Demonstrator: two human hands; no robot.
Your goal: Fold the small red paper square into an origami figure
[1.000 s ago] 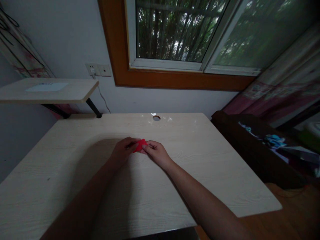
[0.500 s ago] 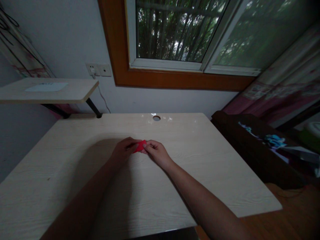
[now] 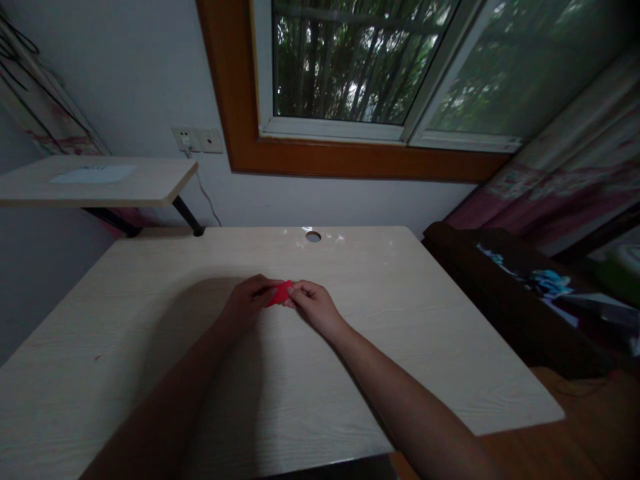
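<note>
A small piece of red paper (image 3: 280,293) with angled edges is held between my two hands, above the pale wood-grain desk (image 3: 425,360). My left hand (image 3: 249,299) pinches its left side, thumb on top. The right side is gripped by my right hand (image 3: 315,303), with the thumb pressed on the near face and the fingers behind. Part of the paper is covered by the fingers, so its full shape cannot be made out.
A raised shelf (image 3: 150,190) on black legs stands at the desk's back left, with a white sheet (image 3: 95,175) on it. Near the back edge is a round cable hole (image 3: 313,237). Dark furniture (image 3: 480,300) with items on it stands to the right.
</note>
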